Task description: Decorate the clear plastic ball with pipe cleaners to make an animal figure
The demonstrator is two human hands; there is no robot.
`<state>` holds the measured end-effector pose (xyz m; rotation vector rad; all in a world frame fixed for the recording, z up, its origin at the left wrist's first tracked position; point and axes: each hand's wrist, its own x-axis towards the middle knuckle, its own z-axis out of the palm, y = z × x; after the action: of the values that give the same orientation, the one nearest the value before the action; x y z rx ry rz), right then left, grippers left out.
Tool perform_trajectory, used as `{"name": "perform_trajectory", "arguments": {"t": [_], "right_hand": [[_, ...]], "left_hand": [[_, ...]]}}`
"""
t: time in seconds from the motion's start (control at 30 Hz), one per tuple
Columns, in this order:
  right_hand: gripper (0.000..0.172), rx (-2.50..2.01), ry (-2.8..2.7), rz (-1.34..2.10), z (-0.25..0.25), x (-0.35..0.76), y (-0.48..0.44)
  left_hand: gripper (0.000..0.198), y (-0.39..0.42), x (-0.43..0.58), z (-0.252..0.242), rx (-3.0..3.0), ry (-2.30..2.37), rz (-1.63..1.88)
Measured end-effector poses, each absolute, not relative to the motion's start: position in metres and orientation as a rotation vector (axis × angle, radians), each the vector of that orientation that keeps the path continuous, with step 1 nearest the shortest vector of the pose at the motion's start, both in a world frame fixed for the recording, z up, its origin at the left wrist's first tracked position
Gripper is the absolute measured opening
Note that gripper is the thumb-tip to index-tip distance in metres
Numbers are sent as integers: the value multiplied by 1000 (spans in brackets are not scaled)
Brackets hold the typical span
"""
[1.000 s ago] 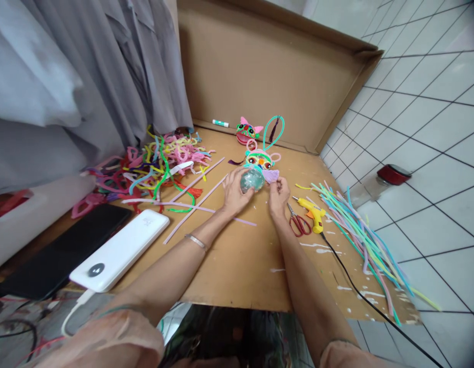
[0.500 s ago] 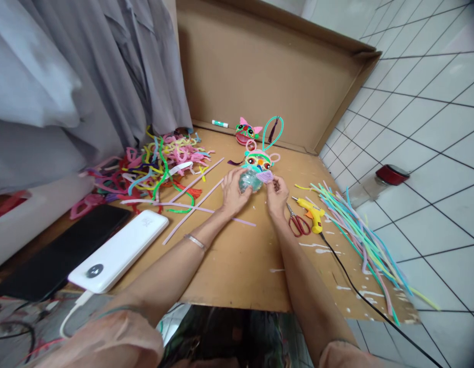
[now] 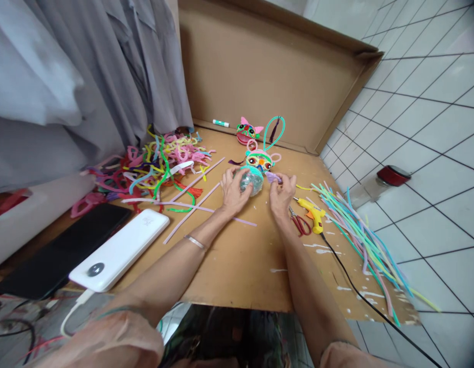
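Observation:
My left hand is closed around a clear, greenish round ball with a turquoise band at its top. To its right, my right hand pinches a small lilac piece, held just apart from the ball. Right behind the ball stands a figure's head with big eyes, pink loops for ears and a turquoise loop rising above. Farther back sits a second head with pink ears and a red mouth. Red-handled scissors lie by my right wrist, partly hidden by it.
A yellow glue gun with a black cord lies right of the scissors. Pipe cleaners lie along the right edge; a tangled heap is at left. A white power bank and black phone lie front left. Cardboard stands behind.
My right hand has drawn the lilac piece slightly to the right, away from the ball, and the piece has turned. My left hand keeps its hold on the ball.

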<state>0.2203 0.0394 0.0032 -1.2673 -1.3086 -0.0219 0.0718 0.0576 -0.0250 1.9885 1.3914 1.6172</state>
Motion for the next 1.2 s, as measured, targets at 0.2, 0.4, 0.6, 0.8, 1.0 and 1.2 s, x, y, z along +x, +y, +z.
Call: {"name": "perform_trajectory", "arguments": {"t": [0.2, 0.4, 0.6, 0.8, 1.0, 1.2], "right_hand": [[20, -1195, -1511, 44, 4, 216, 39], [26, -1104, -1249, 311, -5, 212, 49], [28, -1079, -1136, 498, -11, 214, 58], [31, -1111, -1156, 477, -13, 214, 58], [24, -1119, -1213, 435, -16, 215, 60], [23, -1042, -1152, 481, -14, 211, 60]], "left_hand": [[41, 55, 73, -23, 2081, 1239, 1564], [39, 54, 72, -19, 2046, 1267, 1562], [40, 54, 72, -19, 2062, 1237, 1561], [44, 58, 75, -23, 2063, 1259, 1578], [47, 62, 75, -26, 2082, 1248, 1596], [49, 62, 72, -24, 1988, 1292, 1641]]}}
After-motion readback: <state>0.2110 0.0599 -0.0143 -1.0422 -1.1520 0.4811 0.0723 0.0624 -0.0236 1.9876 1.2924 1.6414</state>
